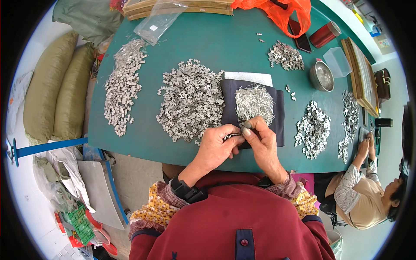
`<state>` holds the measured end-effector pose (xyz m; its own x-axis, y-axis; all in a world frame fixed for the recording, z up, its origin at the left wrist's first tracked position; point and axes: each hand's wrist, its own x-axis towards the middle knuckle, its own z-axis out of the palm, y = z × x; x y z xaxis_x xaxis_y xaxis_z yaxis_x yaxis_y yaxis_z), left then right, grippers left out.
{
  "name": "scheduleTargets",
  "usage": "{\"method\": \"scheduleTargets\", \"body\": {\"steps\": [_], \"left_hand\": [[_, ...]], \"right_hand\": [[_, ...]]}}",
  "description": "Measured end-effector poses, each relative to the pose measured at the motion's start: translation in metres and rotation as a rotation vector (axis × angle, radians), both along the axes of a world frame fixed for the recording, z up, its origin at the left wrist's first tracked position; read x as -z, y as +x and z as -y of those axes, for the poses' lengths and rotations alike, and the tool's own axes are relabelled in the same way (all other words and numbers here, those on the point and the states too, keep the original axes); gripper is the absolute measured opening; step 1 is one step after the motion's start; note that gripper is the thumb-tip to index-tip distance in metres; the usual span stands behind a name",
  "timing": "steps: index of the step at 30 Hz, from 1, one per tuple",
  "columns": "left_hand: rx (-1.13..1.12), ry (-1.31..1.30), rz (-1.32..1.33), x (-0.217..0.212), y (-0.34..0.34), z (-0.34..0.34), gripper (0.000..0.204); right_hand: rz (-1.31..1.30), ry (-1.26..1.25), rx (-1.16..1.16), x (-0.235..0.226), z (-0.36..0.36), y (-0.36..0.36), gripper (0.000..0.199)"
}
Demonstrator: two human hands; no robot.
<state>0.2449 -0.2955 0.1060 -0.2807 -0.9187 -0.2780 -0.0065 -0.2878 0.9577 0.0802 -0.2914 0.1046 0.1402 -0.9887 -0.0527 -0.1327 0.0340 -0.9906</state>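
a maroon top (225, 216) fronts hands (218, 142) pinching small pieces (234, 134).

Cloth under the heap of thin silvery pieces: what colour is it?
The cloth is a dark, bluish charcoal; the head view shows it.

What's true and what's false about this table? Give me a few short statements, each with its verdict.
1. The dark cloth carries a pile of silvery sticks. True.
2. The metal bowl is left of the cloth. False: the metal bowl is right of it.
3. The left hand and right hand are wide apart. False: their fingers are close together.
4. The phone lies beside the red container. True.
5. The tabletop is white. False: the tabletop is green.
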Motion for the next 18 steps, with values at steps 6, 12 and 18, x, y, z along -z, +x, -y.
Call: {"method": "scheduleTargets", "body": {"steps": [6, 12, 18], "left_hand": [[0.011, 0.056, -0.085, 0.0025, -0.0027, 0.002, 0.009], [-0.01, 0.087, -0.13, 0.0055, 0.0024, 0.001, 0.011], [-0.022, 0.11, -0.162, 0.0025, -0.002, 0.0009, 0.009]], "right_hand": [[0.075, 0.018, 0.031, 0.0025, 0.0003, 0.0002, 0.004], [0.129, 0.087, 0.038, 0.0038, 0.0004, 0.0037, 0.005], [0.096, 0.031, 0.044, 0.004, -0.0013, -0.001, 0.005]]}}
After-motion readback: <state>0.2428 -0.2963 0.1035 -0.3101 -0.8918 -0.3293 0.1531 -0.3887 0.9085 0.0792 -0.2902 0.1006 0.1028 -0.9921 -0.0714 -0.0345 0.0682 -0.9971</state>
